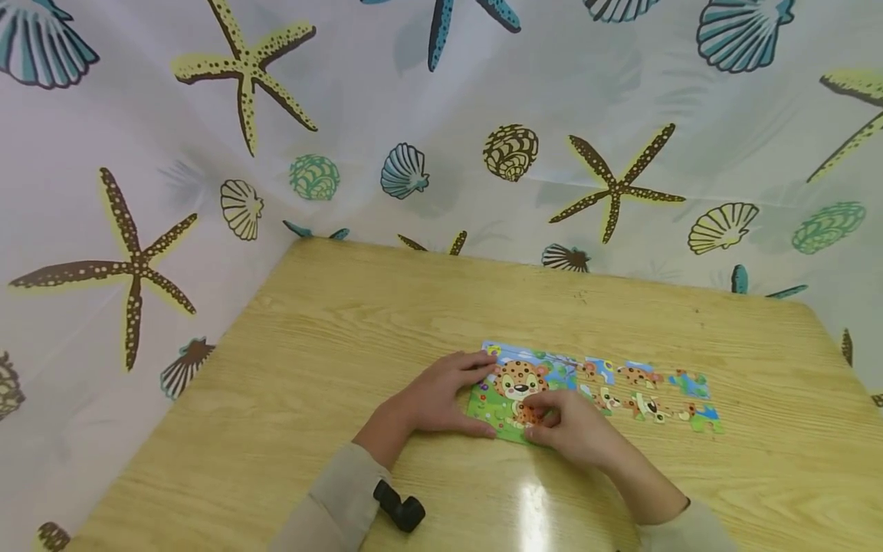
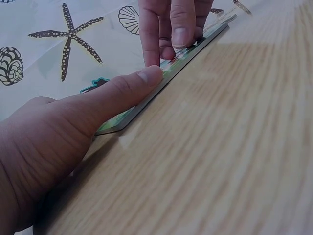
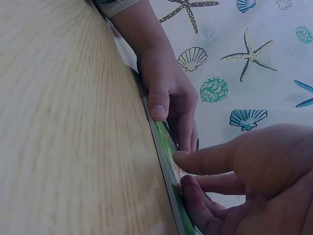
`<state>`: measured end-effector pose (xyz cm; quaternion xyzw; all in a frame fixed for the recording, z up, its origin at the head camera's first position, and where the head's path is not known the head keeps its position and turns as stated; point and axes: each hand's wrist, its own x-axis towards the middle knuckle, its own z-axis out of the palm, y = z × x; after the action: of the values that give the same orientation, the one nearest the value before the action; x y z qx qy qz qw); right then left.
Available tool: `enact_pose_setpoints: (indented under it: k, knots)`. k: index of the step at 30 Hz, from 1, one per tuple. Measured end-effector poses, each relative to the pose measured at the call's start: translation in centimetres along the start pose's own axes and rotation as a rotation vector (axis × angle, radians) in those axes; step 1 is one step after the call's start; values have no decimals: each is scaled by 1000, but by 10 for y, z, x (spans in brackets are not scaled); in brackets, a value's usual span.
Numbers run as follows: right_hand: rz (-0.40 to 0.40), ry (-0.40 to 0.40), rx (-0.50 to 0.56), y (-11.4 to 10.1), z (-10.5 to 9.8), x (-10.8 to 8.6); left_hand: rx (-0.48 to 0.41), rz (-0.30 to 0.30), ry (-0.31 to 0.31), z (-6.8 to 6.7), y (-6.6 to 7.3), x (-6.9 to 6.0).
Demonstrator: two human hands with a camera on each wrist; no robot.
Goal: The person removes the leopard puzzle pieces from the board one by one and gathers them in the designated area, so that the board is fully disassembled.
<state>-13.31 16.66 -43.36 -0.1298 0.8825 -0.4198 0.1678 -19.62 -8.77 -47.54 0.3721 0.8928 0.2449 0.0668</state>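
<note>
A leopard-picture jigsaw puzzle board point(image 1: 513, 356) lies flat on the table. My left hand point(image 1: 441, 395) spans its left side, with the fingers at the far left corner and the thumb along the near edge; in the left wrist view that thumb point(image 2: 115, 93) rests straight on the rim. My right hand point(image 1: 579, 429) is over the board's lower middle, pinching a puzzle piece point(image 1: 524, 414) against the board between thumb and bent forefinger. Most of that piece is hidden by the fingers. In the right wrist view the right hand's thumb point(image 3: 210, 159) touches the board's surface.
Several loose puzzle pieces, among them a blue-and-green one point(image 1: 707, 418), lie in two rows just right of the board. The wooden table point(image 1: 345, 307) meets a shell-and-starfish curtain point(image 1: 469, 92) behind and at both sides. A black object point(image 1: 400, 507) sits by the left sleeve.
</note>
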Motion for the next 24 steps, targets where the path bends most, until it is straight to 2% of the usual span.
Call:
enact_pose_setpoints:
  k: [4, 9, 16, 24]
  knots:
    - [29, 27, 11, 0, 0, 0, 8, 0, -1, -1, 0, 1]
    - [43, 12, 27, 0, 0, 2, 6, 1, -5, -1, 0, 1]
    - [66, -14, 173, 1, -3, 5, -6, -3, 3, -4, 0, 0]
    - [14, -10, 203, 6, -4, 5, -12, -3, -2, -1, 1, 0]
